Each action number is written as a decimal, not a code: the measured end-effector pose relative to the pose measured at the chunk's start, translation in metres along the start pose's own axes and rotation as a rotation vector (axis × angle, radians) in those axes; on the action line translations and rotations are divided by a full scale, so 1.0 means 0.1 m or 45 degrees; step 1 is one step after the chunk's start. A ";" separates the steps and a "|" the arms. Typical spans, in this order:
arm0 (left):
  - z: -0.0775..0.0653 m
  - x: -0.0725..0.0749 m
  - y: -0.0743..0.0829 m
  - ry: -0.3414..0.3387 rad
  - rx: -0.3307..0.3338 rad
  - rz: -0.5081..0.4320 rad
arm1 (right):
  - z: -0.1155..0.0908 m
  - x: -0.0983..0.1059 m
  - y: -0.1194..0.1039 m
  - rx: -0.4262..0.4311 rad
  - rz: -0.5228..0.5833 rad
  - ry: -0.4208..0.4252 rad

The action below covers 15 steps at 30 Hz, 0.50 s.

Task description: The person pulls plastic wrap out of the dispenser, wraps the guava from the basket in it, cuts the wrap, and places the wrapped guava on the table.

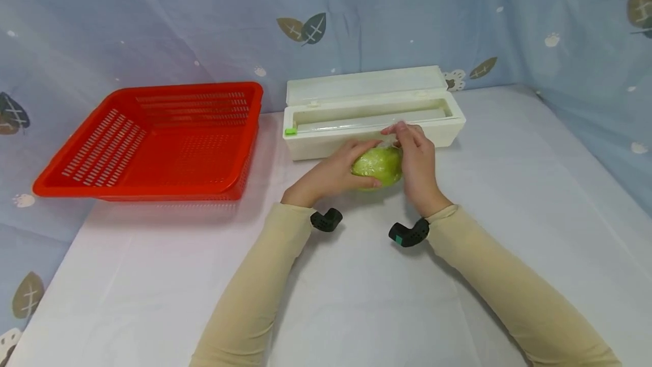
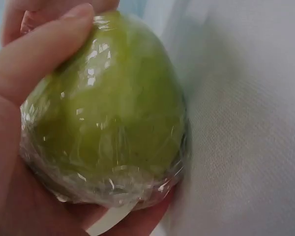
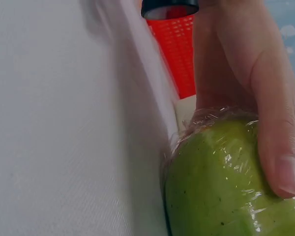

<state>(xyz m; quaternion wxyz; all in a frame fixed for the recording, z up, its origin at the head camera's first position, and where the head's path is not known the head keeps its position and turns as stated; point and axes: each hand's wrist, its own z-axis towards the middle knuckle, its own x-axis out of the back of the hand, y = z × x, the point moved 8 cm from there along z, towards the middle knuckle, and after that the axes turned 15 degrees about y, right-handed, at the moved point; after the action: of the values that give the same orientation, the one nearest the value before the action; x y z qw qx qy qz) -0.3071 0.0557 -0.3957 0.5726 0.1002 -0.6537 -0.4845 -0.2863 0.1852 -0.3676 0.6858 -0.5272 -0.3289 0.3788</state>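
Note:
A round green fruit (image 1: 378,165), glossy with clear plastic wrap, is held just in front of a white box. My left hand (image 1: 333,171) grips it from the left, with the thumb along its near side. At its upper right, my right hand (image 1: 419,166) pinches a bunched end of the plastic wrap (image 1: 389,144). The left wrist view shows the wrapped fruit (image 2: 113,108) close up, its film crumpled along the bottom. In the right wrist view a thumb lies against the speckled fruit (image 3: 211,182); the right fingertips are hidden there.
Behind the hands stands the long white cling film box (image 1: 326,145), its lid (image 1: 367,86) raised, a roll (image 1: 372,120) inside and a green slider (image 1: 290,131) at the front left corner. A red plastic basket (image 1: 234,186) stands at left on the white tablecloth (image 1: 153,276).

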 end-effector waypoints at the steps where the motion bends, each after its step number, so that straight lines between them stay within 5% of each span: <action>1: 0.00 0.00 0.00 0.000 0.011 -0.005 | 0.01 0.01 0.00 0.004 -0.029 0.009; 6: 0.02 -0.02 0.03 -0.030 0.006 -0.059 | 0.03 0.06 0.01 0.037 -0.141 0.004; 15: -0.02 0.04 0.03 -0.056 0.029 -0.087 | -0.05 -0.07 -0.04 0.055 -0.098 -0.189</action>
<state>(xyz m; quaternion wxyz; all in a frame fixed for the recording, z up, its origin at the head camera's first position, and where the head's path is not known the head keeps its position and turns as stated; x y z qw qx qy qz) -0.3054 0.0536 -0.3913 0.5400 0.1182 -0.6679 -0.4983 -0.2847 0.1763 -0.3654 0.6850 -0.4696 -0.3906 0.3972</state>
